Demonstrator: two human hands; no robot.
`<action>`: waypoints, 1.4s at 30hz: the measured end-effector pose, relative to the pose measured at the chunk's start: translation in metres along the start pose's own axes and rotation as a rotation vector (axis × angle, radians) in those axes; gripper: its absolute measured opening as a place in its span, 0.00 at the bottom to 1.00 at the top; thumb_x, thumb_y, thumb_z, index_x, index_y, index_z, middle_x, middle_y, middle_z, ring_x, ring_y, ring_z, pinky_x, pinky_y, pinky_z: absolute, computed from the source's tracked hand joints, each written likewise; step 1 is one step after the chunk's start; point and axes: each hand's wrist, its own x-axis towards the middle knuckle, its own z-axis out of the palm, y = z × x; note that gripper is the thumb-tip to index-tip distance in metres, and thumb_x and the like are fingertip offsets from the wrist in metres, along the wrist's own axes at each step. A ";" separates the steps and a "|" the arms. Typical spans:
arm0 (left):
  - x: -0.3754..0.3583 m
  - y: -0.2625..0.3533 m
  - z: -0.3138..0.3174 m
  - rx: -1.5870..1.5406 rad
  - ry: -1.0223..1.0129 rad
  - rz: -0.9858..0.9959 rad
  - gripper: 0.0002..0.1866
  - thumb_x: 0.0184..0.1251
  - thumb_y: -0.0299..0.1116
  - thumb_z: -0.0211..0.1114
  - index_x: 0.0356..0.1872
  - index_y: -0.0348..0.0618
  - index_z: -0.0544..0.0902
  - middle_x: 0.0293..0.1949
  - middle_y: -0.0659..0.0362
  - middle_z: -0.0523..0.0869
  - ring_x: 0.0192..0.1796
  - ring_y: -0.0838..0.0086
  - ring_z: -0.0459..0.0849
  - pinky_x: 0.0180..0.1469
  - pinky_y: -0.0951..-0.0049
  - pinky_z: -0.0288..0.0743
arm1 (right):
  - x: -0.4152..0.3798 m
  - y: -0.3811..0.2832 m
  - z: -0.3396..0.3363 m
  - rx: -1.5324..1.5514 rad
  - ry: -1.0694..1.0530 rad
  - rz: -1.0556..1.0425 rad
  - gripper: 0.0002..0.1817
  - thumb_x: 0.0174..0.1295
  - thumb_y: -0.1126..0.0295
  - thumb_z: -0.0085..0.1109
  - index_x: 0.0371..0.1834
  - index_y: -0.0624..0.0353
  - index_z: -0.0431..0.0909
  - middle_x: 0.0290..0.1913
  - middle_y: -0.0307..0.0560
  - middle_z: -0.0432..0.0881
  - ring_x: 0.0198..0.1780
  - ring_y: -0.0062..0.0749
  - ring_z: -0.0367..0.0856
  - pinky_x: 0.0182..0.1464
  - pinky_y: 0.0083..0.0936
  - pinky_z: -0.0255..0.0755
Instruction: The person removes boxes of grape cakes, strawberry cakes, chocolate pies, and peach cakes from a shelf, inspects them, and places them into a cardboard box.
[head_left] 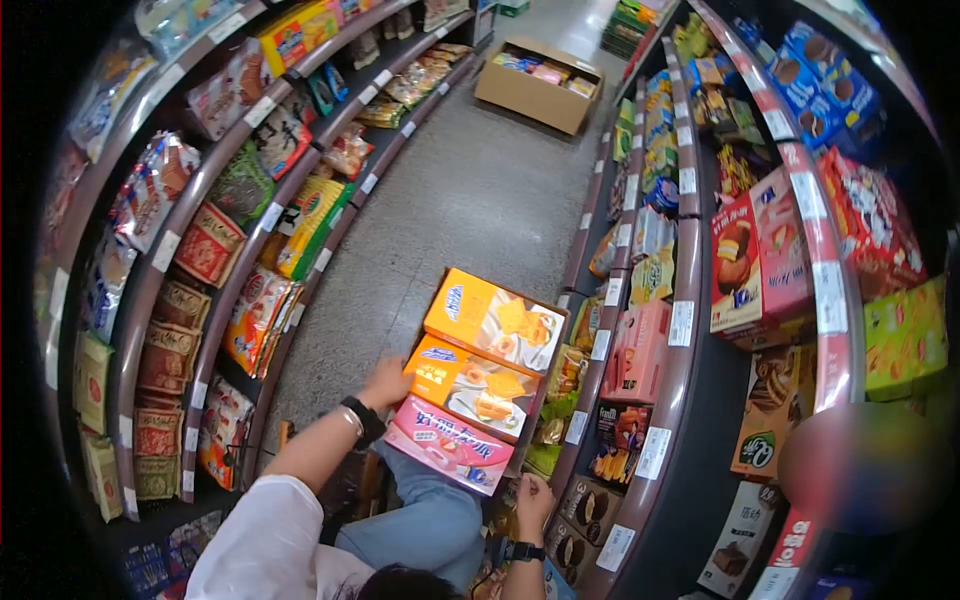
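Note:
Two orange biscuit boxes (492,320) and a pink biscuit box (449,444) lie side by side, faces up, in front of my knees. A brown cardboard edge (545,385) shows along their right side. My left hand (388,382) is at the left edge of the middle orange box; its fingers are partly hidden there. My right hand (535,496) is beside the lower right corner of the boxes, close to the right shelf. Its fingers are curled, and whatever they hold is too small to make out.
Snack shelves line both sides of a narrow aisle, with bagged snacks (315,225) at left. A pink carton (640,350) and a larger pink gift box (765,250) stand on the right shelves. Farther ahead, an open cardboard box (535,105) of packets sits on the grey floor (450,180).

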 end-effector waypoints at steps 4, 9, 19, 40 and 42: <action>-0.102 0.007 -0.048 -0.205 0.195 -0.032 0.22 0.59 0.39 0.63 0.52 0.38 0.76 0.47 0.41 0.79 0.54 0.49 0.76 0.57 0.56 0.71 | -0.025 -0.038 -0.029 0.052 -0.079 0.055 0.09 0.62 0.69 0.60 0.37 0.66 0.82 0.29 0.45 0.83 0.30 0.25 0.81 0.36 0.24 0.74; -0.207 -0.005 -0.136 -0.317 0.256 -0.053 0.14 0.60 0.34 0.63 0.45 0.39 0.80 0.43 0.46 0.81 0.51 0.53 0.78 0.55 0.60 0.72 | -0.066 -0.071 -0.059 0.037 -0.173 -0.024 0.09 0.64 0.70 0.58 0.40 0.66 0.81 0.30 0.40 0.83 0.29 0.21 0.80 0.33 0.20 0.73; -0.392 0.017 -0.320 -0.627 0.370 -0.095 0.10 0.64 0.29 0.60 0.45 0.39 0.80 0.43 0.51 0.83 0.45 0.65 0.82 0.47 0.69 0.76 | -0.158 -0.233 -0.150 0.079 -0.300 -0.196 0.10 0.65 0.70 0.55 0.44 0.63 0.80 0.31 0.40 0.82 0.28 0.19 0.79 0.29 0.16 0.70; -0.347 -0.040 -0.466 -0.996 0.244 -0.109 0.06 0.70 0.34 0.59 0.39 0.43 0.78 0.31 0.66 0.80 0.30 0.84 0.77 0.30 0.83 0.69 | -0.147 -0.302 -0.158 -0.054 -0.211 -0.136 0.14 0.67 0.65 0.53 0.43 0.65 0.81 0.32 0.45 0.85 0.33 0.26 0.83 0.36 0.23 0.75; -0.297 -0.043 -0.488 -0.945 0.176 -0.126 0.06 0.70 0.35 0.58 0.39 0.45 0.78 0.31 0.65 0.80 0.29 0.83 0.78 0.30 0.84 0.69 | -0.133 -0.316 -0.137 -0.054 -0.105 -0.124 0.13 0.66 0.65 0.53 0.42 0.65 0.81 0.31 0.45 0.85 0.32 0.26 0.84 0.36 0.22 0.76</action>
